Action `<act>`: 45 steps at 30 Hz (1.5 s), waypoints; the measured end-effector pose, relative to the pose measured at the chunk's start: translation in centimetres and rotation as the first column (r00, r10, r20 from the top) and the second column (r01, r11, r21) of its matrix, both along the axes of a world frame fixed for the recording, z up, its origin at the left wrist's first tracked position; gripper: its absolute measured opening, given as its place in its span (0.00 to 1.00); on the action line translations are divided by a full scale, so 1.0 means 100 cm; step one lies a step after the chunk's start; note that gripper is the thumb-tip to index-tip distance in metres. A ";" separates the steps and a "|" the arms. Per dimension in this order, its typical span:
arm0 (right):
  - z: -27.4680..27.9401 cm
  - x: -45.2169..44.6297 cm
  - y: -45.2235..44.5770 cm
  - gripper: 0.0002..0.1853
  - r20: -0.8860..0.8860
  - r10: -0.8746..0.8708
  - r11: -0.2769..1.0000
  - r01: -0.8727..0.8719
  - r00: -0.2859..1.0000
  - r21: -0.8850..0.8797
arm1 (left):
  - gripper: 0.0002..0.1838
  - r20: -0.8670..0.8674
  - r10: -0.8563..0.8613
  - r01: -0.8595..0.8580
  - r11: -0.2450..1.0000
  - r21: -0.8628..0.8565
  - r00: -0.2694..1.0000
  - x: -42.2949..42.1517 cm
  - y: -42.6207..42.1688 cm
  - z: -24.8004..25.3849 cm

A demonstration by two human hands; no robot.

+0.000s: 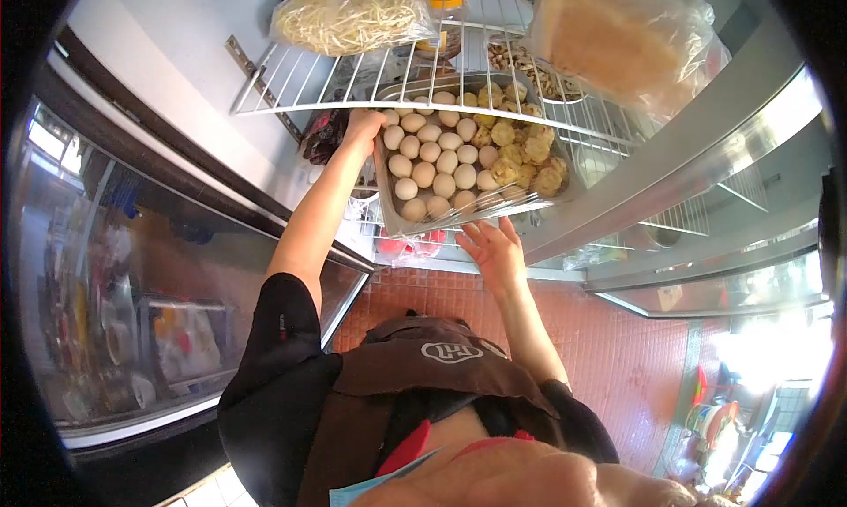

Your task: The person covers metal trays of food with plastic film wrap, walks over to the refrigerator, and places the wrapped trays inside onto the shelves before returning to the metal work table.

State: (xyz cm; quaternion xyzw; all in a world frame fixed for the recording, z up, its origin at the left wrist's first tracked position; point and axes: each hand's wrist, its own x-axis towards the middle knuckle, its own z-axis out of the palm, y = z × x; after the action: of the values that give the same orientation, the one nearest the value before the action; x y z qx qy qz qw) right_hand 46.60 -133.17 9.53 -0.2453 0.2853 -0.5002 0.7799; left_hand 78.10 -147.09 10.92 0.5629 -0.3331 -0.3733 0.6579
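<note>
A clear rectangular tray (386,209) sits in the fridge under the upper wire shelf. Brown eggs (445,162) fill its left and middle, and rough yellowish lumps (529,147), perhaps battered food, lie along its right side. My left hand (363,129) grips the tray's left side, its fingertips partly hidden by the rim. Just below the front edge, my right hand (496,253) is open with fingers spread. Whether its fingertips touch the tray, I cannot tell.
On the white wire shelf (300,85) above are a bag of bean sprouts (353,17) and a bagged light-brown block (618,39). Glass doors (168,277) stand swung out on both sides. A red bag (413,244) shows below the tray, above the red tiled floor (600,330).
</note>
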 end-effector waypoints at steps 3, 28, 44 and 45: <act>-0.006 0.008 0.008 0.22 0.112 0.017 0.998 -0.024 0.994 0.057 | 0.15 -0.035 -0.064 0.065 0.997 0.039 0.997 -0.003 0.002 0.011; -0.011 0.042 -0.029 0.26 0.438 -0.011 1.000 0.021 0.899 -0.018 | 0.22 0.864 0.427 0.211 0.900 -0.380 -0.266 -0.071 0.108 0.002; -0.244 -0.222 0.104 0.15 -0.563 -0.106 0.986 0.161 0.819 0.049 | 0.27 0.922 0.384 0.127 0.918 -0.376 -0.045 -0.125 0.028 -0.053; -0.250 -0.239 0.103 0.16 -0.653 -0.245 0.934 0.356 0.716 0.040 | 0.23 0.888 0.418 0.324 0.828 -0.458 0.188 -0.156 0.007 -0.048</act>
State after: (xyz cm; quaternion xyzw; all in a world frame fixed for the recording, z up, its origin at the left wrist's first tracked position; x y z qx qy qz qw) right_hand 22.69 -122.91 -15.51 -0.2860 0.6090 -0.4819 0.5614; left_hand 62.55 -146.38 6.10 0.4583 -0.7464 0.2108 0.4341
